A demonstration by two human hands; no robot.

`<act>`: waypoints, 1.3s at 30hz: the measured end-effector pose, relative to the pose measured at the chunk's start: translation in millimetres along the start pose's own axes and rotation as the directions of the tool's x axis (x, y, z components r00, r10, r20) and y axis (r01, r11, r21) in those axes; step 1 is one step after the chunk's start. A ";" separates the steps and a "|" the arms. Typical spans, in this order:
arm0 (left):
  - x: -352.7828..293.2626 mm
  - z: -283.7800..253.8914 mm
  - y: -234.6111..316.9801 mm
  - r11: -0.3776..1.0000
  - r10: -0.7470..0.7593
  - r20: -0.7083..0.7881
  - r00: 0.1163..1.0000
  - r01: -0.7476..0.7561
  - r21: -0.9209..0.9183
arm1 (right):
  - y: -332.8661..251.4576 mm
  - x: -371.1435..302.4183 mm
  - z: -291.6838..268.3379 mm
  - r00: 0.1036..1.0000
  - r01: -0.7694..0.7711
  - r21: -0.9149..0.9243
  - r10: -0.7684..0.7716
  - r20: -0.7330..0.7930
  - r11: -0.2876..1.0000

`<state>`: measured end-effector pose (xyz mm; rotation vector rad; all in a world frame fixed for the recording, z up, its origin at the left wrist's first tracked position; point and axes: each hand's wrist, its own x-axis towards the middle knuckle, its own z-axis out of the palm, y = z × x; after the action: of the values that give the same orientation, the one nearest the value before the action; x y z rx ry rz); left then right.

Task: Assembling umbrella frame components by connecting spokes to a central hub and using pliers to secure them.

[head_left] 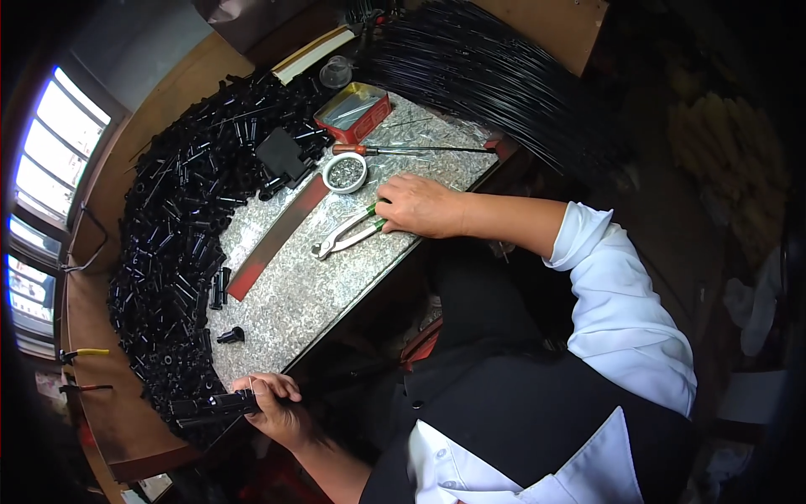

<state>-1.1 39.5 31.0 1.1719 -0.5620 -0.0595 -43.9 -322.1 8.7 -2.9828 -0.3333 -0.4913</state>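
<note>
My right hand [420, 206] is on the speckled worktop [315, 286], its fingers closed round the green handles of a pair of end-cutting pincers [344, 235]. The metal jaws of the pincers point toward the middle of the worktop. At the near left edge my left hand [275, 410] grips a black cylindrical part [231, 401], with fingers and thumb wrapped round it. A short black fitting [231, 335] lies alone on the stone just beyond that hand. A white bowl [329, 186] of small metal pieces stands past the pincers.
A large heap of black parts [180, 244] covers the left side. A long flat bar [277, 239] lies between heap and pincers. Farther back are a screwdriver [350, 149], a red tin [369, 124], a clear cup [336, 71] and a bundle of black rods [487, 76].
</note>
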 end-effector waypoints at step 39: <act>-23.5 -13.9 -29.3 0.975 -0.209 -0.011 0.978 0.207 -0.081 | -116.3 17.9 -38.1 0.896 0.212 0.624 -0.405 0.184 0.752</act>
<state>-8.1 47.3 -7.6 1.1493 -0.4144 -0.2472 -65.8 -210.7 57.8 -2.3696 -0.8532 0.0768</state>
